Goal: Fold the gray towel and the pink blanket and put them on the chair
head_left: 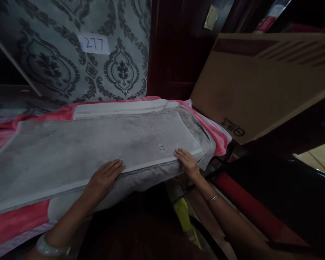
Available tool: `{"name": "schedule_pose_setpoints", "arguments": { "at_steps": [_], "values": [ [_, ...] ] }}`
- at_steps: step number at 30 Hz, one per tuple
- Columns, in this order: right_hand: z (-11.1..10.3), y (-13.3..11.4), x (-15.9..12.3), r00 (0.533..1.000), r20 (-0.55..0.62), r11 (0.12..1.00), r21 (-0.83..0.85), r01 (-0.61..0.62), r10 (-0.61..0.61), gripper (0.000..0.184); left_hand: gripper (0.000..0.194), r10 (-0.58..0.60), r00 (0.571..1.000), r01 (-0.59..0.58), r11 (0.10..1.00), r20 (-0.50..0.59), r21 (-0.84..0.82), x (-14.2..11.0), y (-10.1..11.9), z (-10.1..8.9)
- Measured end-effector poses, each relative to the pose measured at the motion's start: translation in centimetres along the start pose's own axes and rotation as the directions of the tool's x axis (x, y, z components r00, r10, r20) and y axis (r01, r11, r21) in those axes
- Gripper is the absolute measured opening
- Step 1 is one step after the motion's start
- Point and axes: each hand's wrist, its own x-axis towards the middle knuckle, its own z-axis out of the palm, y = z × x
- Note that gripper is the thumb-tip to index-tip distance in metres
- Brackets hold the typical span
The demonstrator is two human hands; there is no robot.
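A long piece of grey plush fabric (103, 144) with a pale border along its edge lies spread over a raised surface. A small dark motif marks it near the right end. My left hand (103, 180) rests flat on the near border, fingers stretched out. Farther right, my right hand (188, 162) lies on the same border close to the corner, its fingers also extended. Neither hand holds anything. Under the grey fabric, pink fabric (21, 220) shows at the near left, along the back and at the right end.
Patterned wallpaper with a paper label (94, 43) reading 277 stands behind. A large cardboard box (268, 79) leans at the right, with a bottle (272, 16) above it. A black and red object (281, 195) fills the lower right. Something yellow-green (182, 213) is below the surface.
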Motion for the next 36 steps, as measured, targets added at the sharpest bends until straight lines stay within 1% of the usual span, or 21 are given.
{"name": "schedule_pose_setpoints", "arguments": {
  "at_steps": [4, 7, 9, 12, 15, 17, 20, 22, 24, 25, 27, 29, 30, 31, 34, 36],
  "values": [
    [-0.8, 1.2, -0.2, 0.989, 0.045, 0.984, -0.116, -0.134, 0.140, 0.046, 0.046, -0.019, 0.998, 0.022, 0.998, -0.058, 0.054, 0.2, -0.2, 0.5],
    [-1.3, 2.0, -0.9, 0.980, 0.033, 0.973, -0.128, -0.191, 0.197, 0.046, 0.046, -0.011, 0.998, 0.016, 0.998, -0.066, 0.068, 0.3, -0.1, 0.4],
    [-1.3, 2.3, -1.4, 0.982, 0.017, 0.978, -0.094, -0.188, 0.190, 0.046, 0.050, 0.004, 0.999, -0.002, 0.999, -0.050, 0.043, 0.3, 0.0, 0.2],
    [-1.3, 2.3, -1.9, 0.986, -0.033, 0.984, -0.065, -0.168, 0.166, 0.044, 0.053, -0.008, 0.999, 0.008, 1.000, -0.043, 0.014, 0.2, 0.2, 0.1],
    [-1.5, 1.8, -2.1, 0.988, -0.085, 0.990, -0.058, -0.131, 0.126, 0.041, 0.047, -0.028, 0.998, 0.029, 0.999, -0.049, 0.019, 0.1, 0.5, 0.3],
    [-1.9, 1.4, -2.0, 0.990, -0.089, 0.991, -0.065, -0.114, 0.109, 0.040, 0.042, -0.027, 0.999, 0.027, 1.000, -0.029, 0.012, -0.1, 0.5, 0.2],
    [-2.6, 0.4, -1.4, 0.989, -0.078, 0.985, -0.114, -0.132, 0.124, 0.042, 0.042, -0.043, 0.998, 0.042, 0.999, 0.042, 0.018, -0.8, 0.1, -1.0],
    [-2.8, -0.4, -0.5, 0.988, -0.072, 0.977, -0.156, -0.145, 0.135, 0.045, 0.048, -0.103, 0.990, 0.097, 0.993, 0.094, 0.067, -1.6, -0.6, -2.4],
    [-2.6, -1.1, 0.5, 0.988, -0.055, 0.970, -0.189, -0.154, 0.146, 0.048, 0.052, -0.229, 0.966, 0.211, 0.966, 0.118, 0.151, -2.7, -1.3, -4.0],
    [-2.4, -1.4, 0.9, 0.987, -0.039, 0.965, -0.204, -0.163, 0.158, 0.049, 0.054, -0.313, 0.943, 0.287, 0.937, 0.115, 0.201, -3.3, -1.7, -4.7],
    [-1.6, -1.6, 1.4, 0.981, 0.013, 0.956, -0.229, -0.184, 0.192, 0.052, 0.057, -0.483, 0.870, 0.439, 0.850, 0.101, 0.291, -4.6, -2.2, -5.8],
    [-0.8, -1.5, 1.4, 0.972, 0.065, 0.947, -0.251, -0.202, 0.225, 0.054, 0.058, -0.589, 0.800, 0.524, 0.778, 0.112, 0.346, -6.2, -2.3, -6.4],
    [-0.5, -1.4, 1.2, 0.969, 0.082, 0.944, -0.258, -0.205, 0.233, 0.055, 0.058, -0.612, 0.781, 0.539, 0.763, 0.128, 0.358, -6.9, -2.2, -6.5],
    [-0.3, -1.3, 0.9, 0.967, 0.090, 0.942, -0.263, -0.208, 0.238, 0.055, 0.058, -0.620, 0.771, 0.544, 0.758, 0.142, 0.361, -7.6, -2.1, -6.6],
    [-0.2, -0.9, 0.2, 0.966, 0.085, 0.942, -0.258, -0.216, 0.245, 0.056, 0.057, -0.622, 0.769, 0.550, 0.763, 0.151, 0.341, -8.9, -1.9, -6.7],
    [-0.4, -1.2, 0.3, 0.964, 0.067, 0.941, -0.242, -0.236, 0.259, 0.056, 0.055, -0.629, 0.763, 0.568, 0.763, 0.152, 0.307, -8.7, -2.1, -7.0]
  ]
}}
